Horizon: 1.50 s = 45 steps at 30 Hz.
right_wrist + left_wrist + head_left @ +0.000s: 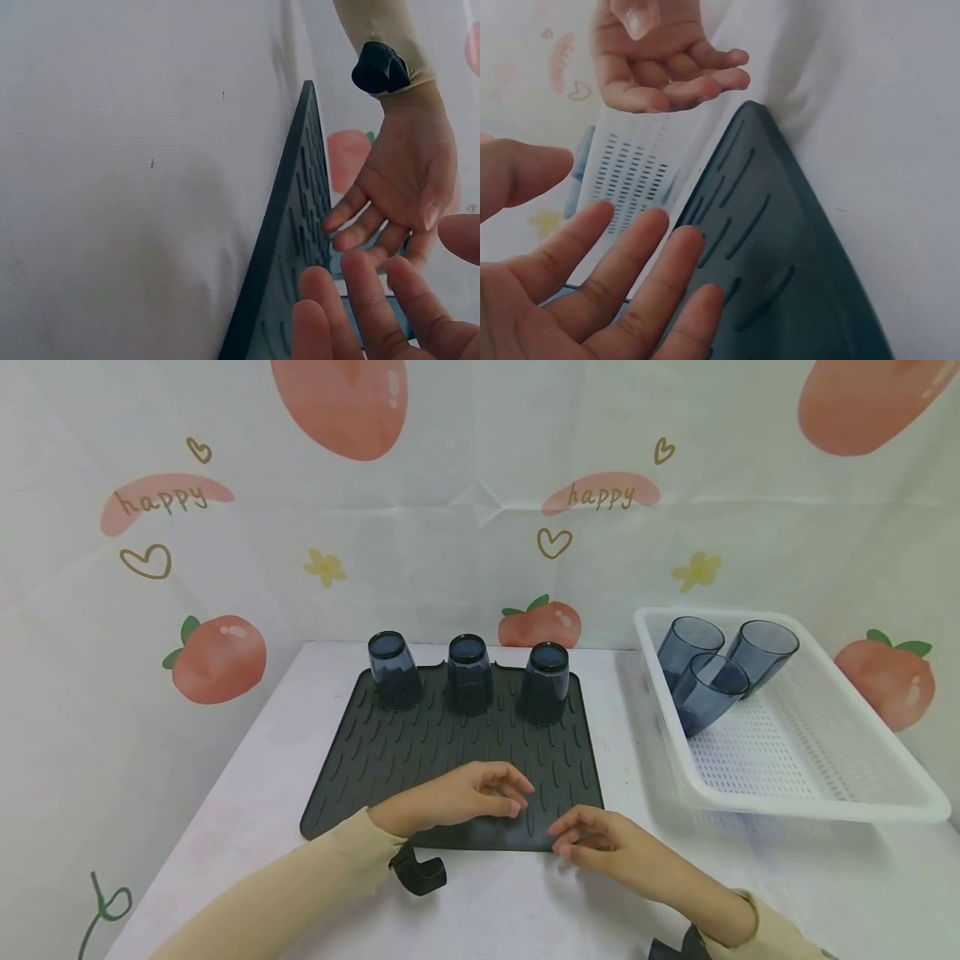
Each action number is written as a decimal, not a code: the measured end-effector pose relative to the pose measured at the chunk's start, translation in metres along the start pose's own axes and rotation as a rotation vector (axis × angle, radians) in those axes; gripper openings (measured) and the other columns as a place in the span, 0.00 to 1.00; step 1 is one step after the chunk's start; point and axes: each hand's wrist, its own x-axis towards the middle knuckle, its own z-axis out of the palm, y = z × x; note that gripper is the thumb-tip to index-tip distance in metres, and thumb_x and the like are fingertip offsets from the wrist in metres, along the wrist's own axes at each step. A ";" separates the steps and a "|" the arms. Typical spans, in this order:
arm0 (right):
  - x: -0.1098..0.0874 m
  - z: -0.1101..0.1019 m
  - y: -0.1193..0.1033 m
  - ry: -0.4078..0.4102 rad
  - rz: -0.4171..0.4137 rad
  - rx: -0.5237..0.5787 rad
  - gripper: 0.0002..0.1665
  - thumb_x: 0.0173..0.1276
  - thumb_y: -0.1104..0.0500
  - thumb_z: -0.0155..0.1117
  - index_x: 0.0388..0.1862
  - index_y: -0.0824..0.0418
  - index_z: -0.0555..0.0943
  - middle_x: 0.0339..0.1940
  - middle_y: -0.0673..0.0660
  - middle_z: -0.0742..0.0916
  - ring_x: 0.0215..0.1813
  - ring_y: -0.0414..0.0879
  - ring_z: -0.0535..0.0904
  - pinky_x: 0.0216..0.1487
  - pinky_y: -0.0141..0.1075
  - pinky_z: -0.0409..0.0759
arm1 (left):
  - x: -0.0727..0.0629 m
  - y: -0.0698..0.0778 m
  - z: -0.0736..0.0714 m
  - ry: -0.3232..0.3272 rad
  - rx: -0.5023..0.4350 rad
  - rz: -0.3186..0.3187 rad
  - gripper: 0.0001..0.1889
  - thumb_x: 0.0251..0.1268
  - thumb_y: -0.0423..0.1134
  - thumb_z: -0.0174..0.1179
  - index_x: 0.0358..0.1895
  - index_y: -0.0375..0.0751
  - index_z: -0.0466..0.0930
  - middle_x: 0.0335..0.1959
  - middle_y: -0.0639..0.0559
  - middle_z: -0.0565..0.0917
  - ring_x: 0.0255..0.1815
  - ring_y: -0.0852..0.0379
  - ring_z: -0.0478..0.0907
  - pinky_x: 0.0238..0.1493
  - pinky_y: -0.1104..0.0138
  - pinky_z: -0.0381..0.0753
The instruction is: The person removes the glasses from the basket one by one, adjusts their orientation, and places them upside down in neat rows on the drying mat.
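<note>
My left hand (474, 793) hovers over the front half of a dark ridged drying mat (420, 768), its fingers loosely bent with nothing in them. Close by, my right hand (600, 839) hangs at the mat's front right corner, also holding nothing. The left wrist view shows the left fingers (622, 289) spread and relaxed; in the right wrist view the right fingers (367, 300) look the same. Along the mat's back edge three blue glasses stand upside down in a row: a left one (394, 675), a middle one (470, 678) and a right one (545, 689).
On the right side of the white table (525, 910) sits a white plastic basket (795, 810) with a perforated bottom. Three more blue glasses (708, 697) lean in its left back corner. Behind the table hangs a white cloth (450, 543) printed with peaches.
</note>
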 end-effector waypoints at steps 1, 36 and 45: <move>0.000 0.000 0.000 0.002 -0.001 -0.001 0.18 0.72 0.56 0.59 0.53 0.69 0.76 0.45 0.63 0.83 0.44 0.48 0.82 0.43 0.30 0.78 | -0.001 0.000 0.000 -0.006 0.005 -0.002 0.17 0.69 0.37 0.58 0.59 0.40 0.75 0.53 0.46 0.82 0.51 0.56 0.81 0.53 0.65 0.78; -0.041 -0.079 -0.059 0.431 -0.491 0.109 0.21 0.70 0.79 0.46 0.60 0.71 0.72 0.51 0.56 0.85 0.52 0.44 0.84 0.52 0.32 0.81 | -0.002 -0.001 0.004 -0.097 0.009 -0.013 0.17 0.72 0.36 0.55 0.61 0.38 0.72 0.54 0.45 0.81 0.58 0.52 0.78 0.56 0.65 0.77; -0.037 -0.109 -0.072 0.380 -0.896 0.458 0.23 0.69 0.82 0.36 0.62 0.84 0.63 0.54 0.70 0.82 0.58 0.58 0.79 0.58 0.42 0.79 | -0.003 0.001 0.003 -0.089 0.022 -0.013 0.18 0.71 0.36 0.56 0.61 0.37 0.72 0.54 0.45 0.81 0.58 0.51 0.78 0.56 0.64 0.77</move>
